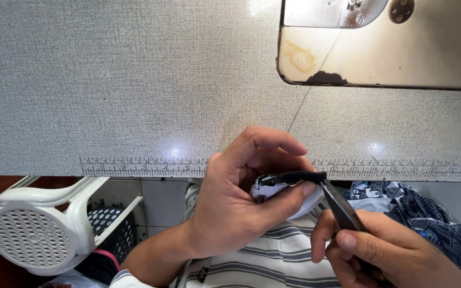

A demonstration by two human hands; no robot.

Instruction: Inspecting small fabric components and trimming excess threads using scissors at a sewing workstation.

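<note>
A grey, finely textured tabletop fills the upper view, a printed ruler strip along its near edge; a worn cream sewing-machine bed sits at its far right corner; below, pale floor tiles; a white plastic stool; glare spots show overhead light.

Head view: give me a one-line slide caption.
Left hand pinches a small white piece with black edging while right hand holds dark snips at it.

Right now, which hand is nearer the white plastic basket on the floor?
Left. The left hand is the one on the white basket's side, holding a small piece of fabric. The right hand is farther off, gripping dark snips.
</note>
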